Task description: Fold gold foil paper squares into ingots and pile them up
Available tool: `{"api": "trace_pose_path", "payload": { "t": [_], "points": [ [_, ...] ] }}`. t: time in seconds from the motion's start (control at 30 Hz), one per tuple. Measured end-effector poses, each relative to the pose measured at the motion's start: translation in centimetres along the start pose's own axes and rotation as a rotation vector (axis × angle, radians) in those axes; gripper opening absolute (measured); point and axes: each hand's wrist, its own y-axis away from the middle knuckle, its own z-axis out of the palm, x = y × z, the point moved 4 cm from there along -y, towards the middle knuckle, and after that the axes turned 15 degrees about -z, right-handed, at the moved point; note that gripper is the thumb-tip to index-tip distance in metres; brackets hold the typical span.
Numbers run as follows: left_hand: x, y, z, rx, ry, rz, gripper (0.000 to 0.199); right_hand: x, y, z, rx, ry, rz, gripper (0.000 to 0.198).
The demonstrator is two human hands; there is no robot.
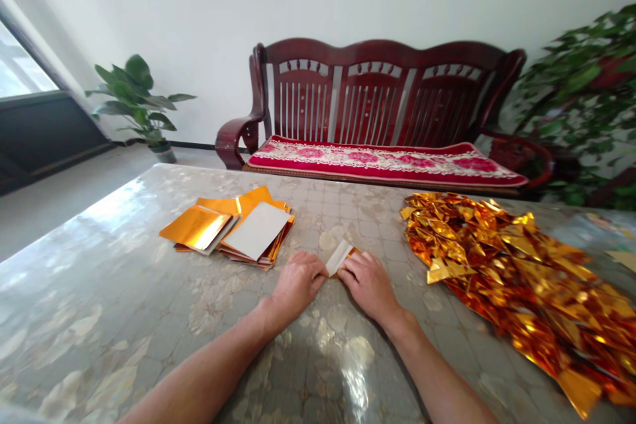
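Observation:
A small sheet of gold foil paper [339,257], its pale back facing up and partly folded, lies on the table between my hands. My left hand [299,278] grips its left edge with fingers curled. On the other side, my right hand [368,281] has its fingers closed on the right edge, where a strip of gold shows. The fingertips hide part of the paper. Left of my hands rests a loose stack of flat gold foil sheets [199,228], a pale-backed one on top. To the right spreads a big heap of folded gold foil pieces [497,265].
The table [163,331] has a glossy floral cover that reflects light. Behind it stands a dark red wooden bench [368,99] with a red patterned cushion [387,162]. Potted plants [142,103] flank the bench. A clear plastic bag [596,232] lies at the table's right.

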Motion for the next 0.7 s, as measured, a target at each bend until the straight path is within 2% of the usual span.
{"api": "trace_pose_path", "payload": {
  "t": [0.33,0.57,0.7],
  "points": [
    [0.24,0.37,-0.23,-0.008,-0.080,-0.003,0.016,-0.01,-0.14,-0.16,0.002,-0.028,0.061,0.013],
    [0.38,0.52,-0.21,-0.013,-0.099,-0.010,0.014,-0.14,-0.15,-0.20,-0.015,-0.016,0.002,0.022],
    [0.45,0.55,0.18,0.028,-0.115,-0.022,0.005,-0.22,-0.12,-0.17,-0.014,-0.018,-0.018,0.023]
  ]
}}
